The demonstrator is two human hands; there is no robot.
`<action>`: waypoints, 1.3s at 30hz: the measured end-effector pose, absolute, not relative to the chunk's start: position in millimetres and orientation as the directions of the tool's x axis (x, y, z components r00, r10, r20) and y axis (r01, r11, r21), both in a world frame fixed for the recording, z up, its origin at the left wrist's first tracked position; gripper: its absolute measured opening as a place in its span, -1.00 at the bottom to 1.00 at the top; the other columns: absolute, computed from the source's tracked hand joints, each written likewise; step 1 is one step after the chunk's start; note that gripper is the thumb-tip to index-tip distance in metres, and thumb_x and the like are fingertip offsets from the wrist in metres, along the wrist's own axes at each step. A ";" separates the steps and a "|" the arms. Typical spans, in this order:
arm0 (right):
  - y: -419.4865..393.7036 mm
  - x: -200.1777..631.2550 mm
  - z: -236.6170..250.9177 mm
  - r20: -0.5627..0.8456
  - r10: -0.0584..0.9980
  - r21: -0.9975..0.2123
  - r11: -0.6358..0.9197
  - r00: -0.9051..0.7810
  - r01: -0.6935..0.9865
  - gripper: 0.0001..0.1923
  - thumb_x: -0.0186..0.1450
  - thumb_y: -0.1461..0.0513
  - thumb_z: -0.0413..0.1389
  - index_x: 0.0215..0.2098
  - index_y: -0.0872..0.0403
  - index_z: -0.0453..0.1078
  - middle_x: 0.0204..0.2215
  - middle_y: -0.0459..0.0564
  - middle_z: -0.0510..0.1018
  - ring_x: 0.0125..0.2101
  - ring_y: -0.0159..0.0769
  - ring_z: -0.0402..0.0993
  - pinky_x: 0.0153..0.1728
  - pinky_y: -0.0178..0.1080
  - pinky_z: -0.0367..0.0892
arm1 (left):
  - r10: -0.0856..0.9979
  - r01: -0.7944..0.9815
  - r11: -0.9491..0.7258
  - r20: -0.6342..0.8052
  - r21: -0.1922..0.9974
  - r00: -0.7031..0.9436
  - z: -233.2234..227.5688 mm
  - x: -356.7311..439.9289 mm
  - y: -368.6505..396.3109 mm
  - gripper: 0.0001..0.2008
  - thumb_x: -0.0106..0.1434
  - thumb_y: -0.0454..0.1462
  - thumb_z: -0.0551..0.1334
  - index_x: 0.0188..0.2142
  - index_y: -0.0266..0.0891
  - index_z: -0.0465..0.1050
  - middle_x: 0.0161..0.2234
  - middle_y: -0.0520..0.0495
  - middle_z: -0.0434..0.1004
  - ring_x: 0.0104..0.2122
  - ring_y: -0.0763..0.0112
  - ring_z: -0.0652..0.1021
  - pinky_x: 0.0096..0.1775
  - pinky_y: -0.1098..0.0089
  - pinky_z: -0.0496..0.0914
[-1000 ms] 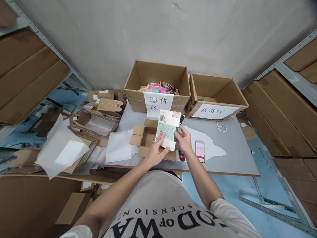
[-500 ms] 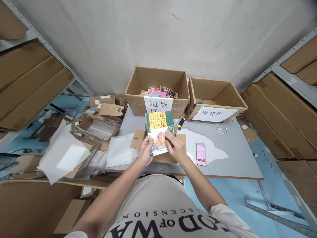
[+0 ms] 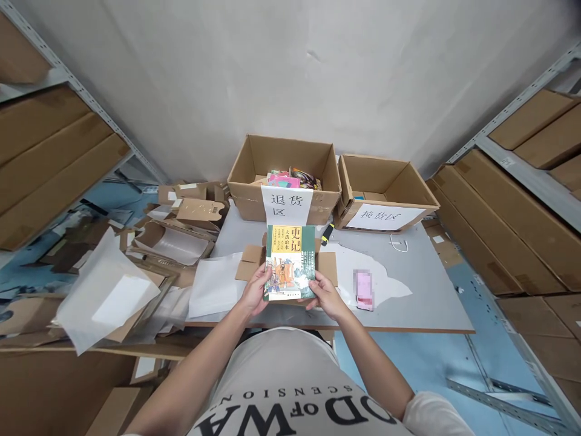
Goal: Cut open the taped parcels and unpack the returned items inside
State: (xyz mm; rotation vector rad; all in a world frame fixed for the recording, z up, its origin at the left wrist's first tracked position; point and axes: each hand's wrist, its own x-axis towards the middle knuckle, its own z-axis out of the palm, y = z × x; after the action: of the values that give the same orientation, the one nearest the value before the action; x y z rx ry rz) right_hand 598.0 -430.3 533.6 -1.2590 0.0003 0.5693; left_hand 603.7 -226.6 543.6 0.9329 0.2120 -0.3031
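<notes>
A book (image 3: 290, 264) with a green, yellow and illustrated cover faces up between my hands. My left hand (image 3: 255, 292) grips its lower left edge, thumb on the cover. On the lower right edge, my right hand (image 3: 325, 294) is closed round it in the same way. Beneath the book lies an opened small cardboard box (image 3: 247, 263), its flaps showing on both sides; the book covers most of it. A yellow and black box cutter (image 3: 327, 234) rests just beyond, to the right.
Two large cartons with paper signs stand at the back of the grey table (image 3: 426, 272): a left carton (image 3: 245, 203) holding several books, and a right carton (image 3: 390, 181). A pink-screened phone (image 3: 364, 289) lies right. Discarded cardboard (image 3: 195, 209) and wrapping (image 3: 106, 290) heap up at left.
My right hand has moved off the middle of the cover to the book's right edge. The book now sits straighter and is held from both sides.
</notes>
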 end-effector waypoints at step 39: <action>-637.2 916.4 561.8 -0.279 -0.576 -0.956 0.241 0.769 -0.166 -0.92 0.40 0.30 -0.11 -0.22 0.09 0.21 -0.49 -0.13 0.40 -0.64 -0.60 0.37 -0.66 -0.58 0.29 | 0.368 0.142 -0.575 0.100 0.806 0.925 474.7 597.9 -153.4 -0.54 0.26 -0.07 0.09 0.03 -0.30 0.39 0.18 -0.25 0.31 0.20 0.10 0.30 0.17 0.18 0.24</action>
State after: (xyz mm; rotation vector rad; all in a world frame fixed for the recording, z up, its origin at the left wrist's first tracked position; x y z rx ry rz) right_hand 916.4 -637.2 561.8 -1.3228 0.6829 -0.3118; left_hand 597.9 -153.4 474.7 2.1828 0.3606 0.3207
